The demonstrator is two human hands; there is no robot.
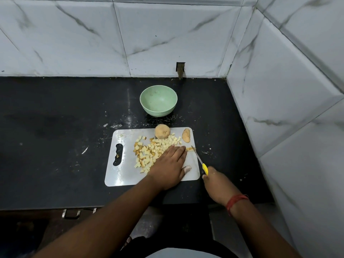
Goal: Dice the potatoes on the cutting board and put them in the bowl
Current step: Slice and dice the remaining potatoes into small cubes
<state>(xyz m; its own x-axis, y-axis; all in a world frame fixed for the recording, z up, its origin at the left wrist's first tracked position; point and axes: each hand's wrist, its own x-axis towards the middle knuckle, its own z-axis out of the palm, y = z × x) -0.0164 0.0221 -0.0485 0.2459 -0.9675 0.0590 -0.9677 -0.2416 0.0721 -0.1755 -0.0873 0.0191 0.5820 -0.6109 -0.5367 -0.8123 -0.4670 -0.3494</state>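
Pale yellow potato cubes [150, 152] lie heaped on the steel cutting board [119, 175], with a whole potato [162, 132] and a potato half [186, 135] at the far edge. Flat over the heap, the left hand [168, 167] rests with fingers straight. The right hand [216, 185] grips a yellow-handled knife [200, 161], blade tip touching a few cut pieces [190, 149] near the board's right edge. Beyond the board, well apart on the black countertop [55, 127], stands the green bowl [158, 100].

Pale green bowl [158, 100] at centre, black counter [55, 127], white grey-veined tiles [74, 34] above, pale yellow dice [149, 153] on a grey board [119, 175], yellow-handled knife [200, 161] lower right.
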